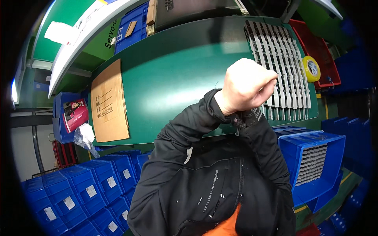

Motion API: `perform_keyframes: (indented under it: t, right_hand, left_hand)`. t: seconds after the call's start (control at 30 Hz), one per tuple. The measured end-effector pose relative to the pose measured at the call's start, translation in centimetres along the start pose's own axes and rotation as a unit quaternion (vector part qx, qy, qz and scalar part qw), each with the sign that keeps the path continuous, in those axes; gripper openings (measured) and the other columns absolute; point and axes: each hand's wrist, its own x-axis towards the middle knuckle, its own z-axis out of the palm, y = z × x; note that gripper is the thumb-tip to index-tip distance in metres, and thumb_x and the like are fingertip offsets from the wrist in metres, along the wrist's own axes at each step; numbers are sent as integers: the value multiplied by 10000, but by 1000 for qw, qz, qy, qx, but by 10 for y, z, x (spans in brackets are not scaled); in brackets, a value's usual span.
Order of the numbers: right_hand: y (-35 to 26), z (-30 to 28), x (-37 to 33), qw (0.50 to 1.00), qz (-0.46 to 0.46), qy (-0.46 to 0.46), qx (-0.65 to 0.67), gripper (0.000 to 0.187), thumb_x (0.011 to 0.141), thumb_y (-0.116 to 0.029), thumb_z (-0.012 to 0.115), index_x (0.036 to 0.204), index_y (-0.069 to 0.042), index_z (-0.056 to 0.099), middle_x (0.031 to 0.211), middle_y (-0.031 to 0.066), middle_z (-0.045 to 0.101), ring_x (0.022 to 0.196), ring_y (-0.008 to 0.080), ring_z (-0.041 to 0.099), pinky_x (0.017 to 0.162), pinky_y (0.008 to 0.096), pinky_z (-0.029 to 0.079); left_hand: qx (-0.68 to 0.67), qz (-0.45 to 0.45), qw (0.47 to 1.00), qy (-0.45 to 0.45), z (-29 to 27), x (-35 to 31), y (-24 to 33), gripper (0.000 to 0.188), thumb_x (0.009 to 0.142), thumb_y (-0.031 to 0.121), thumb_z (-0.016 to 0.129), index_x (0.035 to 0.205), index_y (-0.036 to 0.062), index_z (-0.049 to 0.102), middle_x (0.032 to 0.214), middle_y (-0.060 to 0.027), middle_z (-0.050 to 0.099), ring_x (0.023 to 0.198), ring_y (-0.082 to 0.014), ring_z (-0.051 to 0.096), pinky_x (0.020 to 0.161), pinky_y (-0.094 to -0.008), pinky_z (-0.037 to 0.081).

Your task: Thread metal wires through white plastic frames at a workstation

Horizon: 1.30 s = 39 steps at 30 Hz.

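My left hand (247, 87) is raised over the green table, its fingers curled closed. Whatever it may hold is hidden from this side. My right arm's black sleeve (254, 120) runs up behind the left wrist, and the right hand is hidden behind the left one. Just beyond and to the right of my hands, many thin grey metal strips (277, 63) with dark gaps between them lie side by side in rows. A roll of yellow tape (311, 69) stands by their right edge.
The green tabletop (169, 74) stretches left to a flat cardboard sheet (109, 104). A red bin (315, 51) stands beyond the strips. Right of my body, a blue crate (315, 157) holds stacked grey strips. Stacked blue crates (84, 181) stand at lower left; a pink package (75, 115) lies nearby.
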Motion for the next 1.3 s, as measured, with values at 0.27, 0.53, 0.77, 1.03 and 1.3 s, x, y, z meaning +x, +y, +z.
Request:
perform_keyframes:
  t: [0.27, 0.53, 0.77, 1.03, 1.3]
  right_hand:
    - [8, 7, 1, 1000, -1, 0, -28, 268, 833, -237, 569, 933, 11, 550, 730, 93, 598, 497, 148, 526, 451, 234, 420]
    - [2, 2, -9, 999, 21, -18, -42, 272, 823, -232, 582, 940, 10, 545, 744, 89, 597, 536, 158, 545, 491, 248, 447]
    - [-6, 3, -14, 992, 84, -84, -39, 277, 815, -228, 594, 946, 10, 541, 757, 85, 595, 570, 168, 562, 526, 260, 471]
    - [-30, 10, -13, 937, 228, -177, -196, 240, 783, -182, 609, 925, 9, 581, 760, 55, 580, 685, 133, 549, 598, 257, 452]
    - [-21, 1, 2, 872, 309, -268, -270, 263, 738, -160, 618, 954, -10, 601, 802, 58, 610, 716, 126, 564, 627, 240, 446]
  left_hand:
    - [-621, -389, 677, -70, -29, 17, 23, 134, 826, 72, 524, 855, -51, 567, 682, -138, 589, 553, -195, 582, 583, -321, 489]
    - [-877, -4, 415, -243, -18, 13, 39, 335, 819, 283, 606, 796, -51, 613, 696, -99, 586, 536, -142, 542, 479, -240, 427]
    - [-838, 85, 340, -419, -17, 10, 69, 191, 811, 187, 635, 792, -2, 619, 628, -35, 542, 494, -106, 489, 463, -246, 394]
    - [-818, 74, 307, -480, -18, -9, 97, 265, 782, 323, 645, 738, 66, 598, 594, 29, 504, 447, -104, 478, 401, -254, 363]
    - [-832, 35, 272, -483, -13, -13, 108, 267, 800, 265, 648, 689, 28, 595, 532, -10, 519, 467, -95, 487, 416, -233, 361]
